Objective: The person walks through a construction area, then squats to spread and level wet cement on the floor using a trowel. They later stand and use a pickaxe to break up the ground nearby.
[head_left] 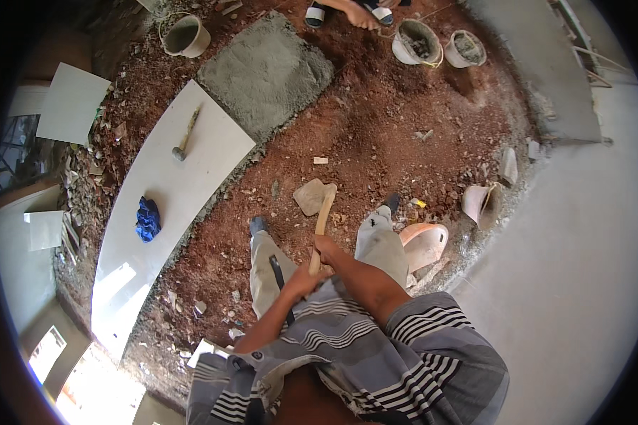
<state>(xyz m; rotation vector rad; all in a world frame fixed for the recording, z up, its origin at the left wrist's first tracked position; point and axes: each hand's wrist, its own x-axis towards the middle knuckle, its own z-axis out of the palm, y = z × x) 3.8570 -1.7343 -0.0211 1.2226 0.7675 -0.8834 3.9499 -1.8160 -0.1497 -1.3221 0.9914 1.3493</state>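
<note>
A hoe (324, 216) with a pale wooden handle is held in front of my body, its broad, dirt-coated blade (310, 197) down at the reddish soil between my feet. My right hand (325, 248) is closed round the middle of the handle. Nearer my waist, my left hand (306, 282) grips the handle's lower end. A dark bar-like thing (277, 272) shows beside my left hand; what it is I cannot tell. To the left, laid pale tiles (184, 191) carry a mallet (185, 138) and a crumpled blue cloth or bag (147, 219). Grey wet mortar (266, 71) is spread beyond them.
Mortar buckets (412, 44) (466, 49) stand far right, another bucket (185, 37) far left. A co-worker's hand (362, 17) and feet show at the top. Right of my leg lie an orange-rimmed basin (424, 244) and a tipped bucket (479, 205), beside a smooth grey floor (560, 283).
</note>
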